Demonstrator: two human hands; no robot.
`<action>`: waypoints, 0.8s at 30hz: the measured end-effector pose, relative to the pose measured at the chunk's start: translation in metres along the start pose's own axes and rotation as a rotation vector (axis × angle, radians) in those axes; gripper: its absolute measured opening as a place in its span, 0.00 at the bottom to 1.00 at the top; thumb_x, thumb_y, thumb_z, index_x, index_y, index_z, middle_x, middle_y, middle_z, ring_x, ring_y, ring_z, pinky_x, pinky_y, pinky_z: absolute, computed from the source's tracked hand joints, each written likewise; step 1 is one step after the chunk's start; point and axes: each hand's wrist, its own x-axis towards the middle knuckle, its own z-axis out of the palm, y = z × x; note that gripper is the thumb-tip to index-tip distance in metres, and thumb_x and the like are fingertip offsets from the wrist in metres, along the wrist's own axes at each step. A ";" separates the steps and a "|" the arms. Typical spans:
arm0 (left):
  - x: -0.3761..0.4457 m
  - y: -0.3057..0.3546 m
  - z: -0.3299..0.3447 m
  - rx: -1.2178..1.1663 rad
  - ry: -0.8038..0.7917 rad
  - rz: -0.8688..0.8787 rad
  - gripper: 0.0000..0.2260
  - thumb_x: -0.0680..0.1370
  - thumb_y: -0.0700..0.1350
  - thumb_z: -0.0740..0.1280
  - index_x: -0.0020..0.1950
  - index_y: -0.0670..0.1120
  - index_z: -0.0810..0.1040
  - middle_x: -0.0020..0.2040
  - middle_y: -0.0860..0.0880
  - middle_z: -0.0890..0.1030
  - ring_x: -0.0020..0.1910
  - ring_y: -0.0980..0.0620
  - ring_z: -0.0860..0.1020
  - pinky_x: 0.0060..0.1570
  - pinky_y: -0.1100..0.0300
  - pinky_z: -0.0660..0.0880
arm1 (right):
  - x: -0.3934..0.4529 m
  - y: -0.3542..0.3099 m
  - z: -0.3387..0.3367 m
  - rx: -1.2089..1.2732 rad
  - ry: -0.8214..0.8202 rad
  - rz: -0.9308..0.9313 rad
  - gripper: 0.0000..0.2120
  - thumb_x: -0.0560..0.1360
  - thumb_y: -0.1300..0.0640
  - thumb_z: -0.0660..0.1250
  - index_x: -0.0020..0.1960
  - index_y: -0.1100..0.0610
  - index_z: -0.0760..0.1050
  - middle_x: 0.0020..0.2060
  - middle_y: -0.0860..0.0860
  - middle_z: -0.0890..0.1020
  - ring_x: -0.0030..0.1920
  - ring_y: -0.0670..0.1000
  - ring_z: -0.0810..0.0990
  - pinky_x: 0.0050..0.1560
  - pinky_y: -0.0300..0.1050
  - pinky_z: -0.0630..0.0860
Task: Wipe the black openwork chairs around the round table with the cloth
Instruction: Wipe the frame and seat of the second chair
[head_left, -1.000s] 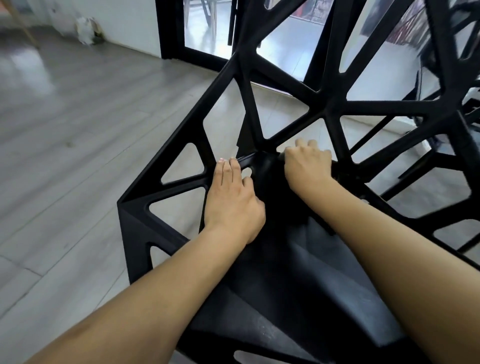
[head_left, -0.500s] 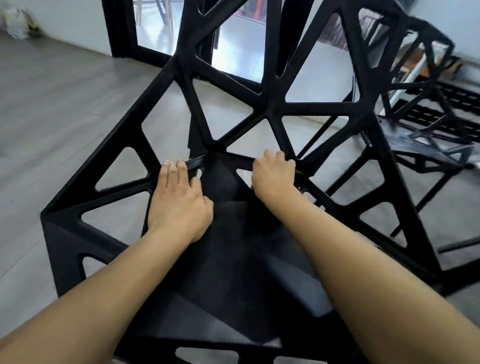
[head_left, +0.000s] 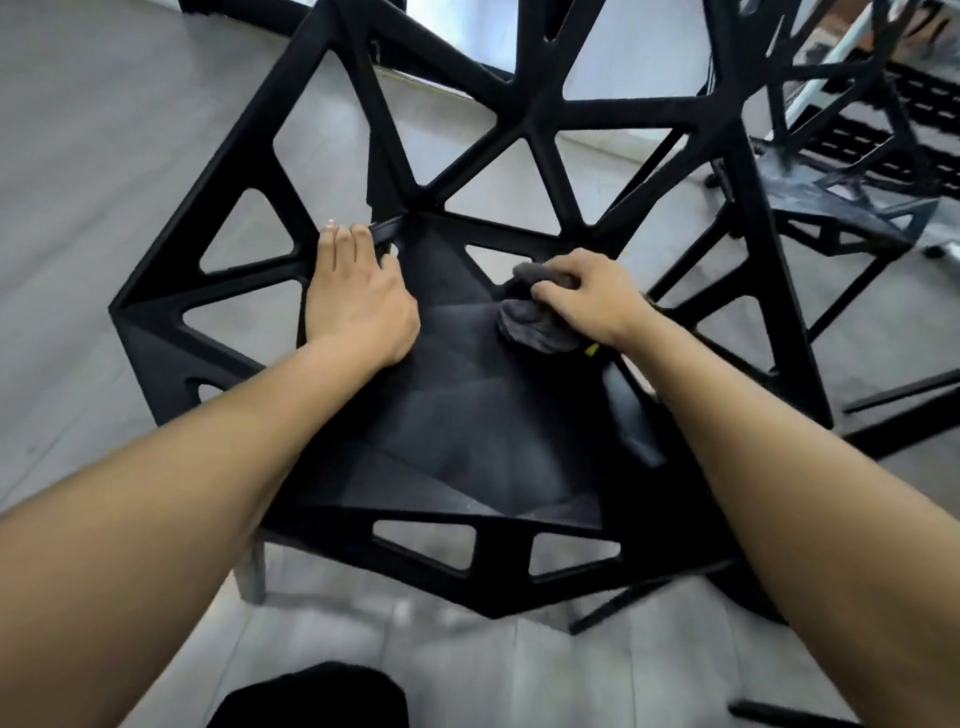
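A black plastic chair with triangular openwork struts (head_left: 530, 111) fills the view, standing on grey plank flooring (head_left: 78, 156). The left hand (head_left: 358, 296) lies flat and spread on the seat's left rear edge, fingers reaching a strut. The right hand (head_left: 587, 296) is closed around a crumpled dark grey cloth (head_left: 535, 325), pressing it onto the seat's right rear corner. Just beside, to the right, stands a 2nd black openwork chair (head_left: 841, 208); thin black legs cross the floor below it.
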 end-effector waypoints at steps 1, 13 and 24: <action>0.000 0.000 -0.001 -0.014 -0.004 0.008 0.22 0.81 0.49 0.55 0.70 0.37 0.71 0.73 0.31 0.62 0.75 0.32 0.58 0.78 0.43 0.47 | -0.016 -0.006 0.005 0.080 -0.017 -0.057 0.08 0.75 0.54 0.70 0.50 0.54 0.85 0.48 0.52 0.84 0.52 0.49 0.80 0.56 0.40 0.73; -0.126 -0.084 -0.041 -0.424 0.330 0.155 0.20 0.74 0.35 0.56 0.65 0.38 0.75 0.64 0.39 0.76 0.64 0.38 0.72 0.72 0.45 0.63 | -0.129 -0.121 0.042 0.139 0.002 -0.279 0.17 0.75 0.50 0.64 0.62 0.49 0.79 0.57 0.49 0.82 0.60 0.52 0.78 0.64 0.51 0.71; -0.122 -0.091 -0.031 -0.273 0.218 0.042 0.14 0.78 0.35 0.60 0.63 0.33 0.74 0.53 0.30 0.79 0.57 0.31 0.73 0.66 0.39 0.66 | -0.226 -0.106 0.048 -0.090 0.440 -0.140 0.12 0.74 0.49 0.69 0.53 0.54 0.84 0.58 0.52 0.82 0.57 0.56 0.79 0.57 0.51 0.72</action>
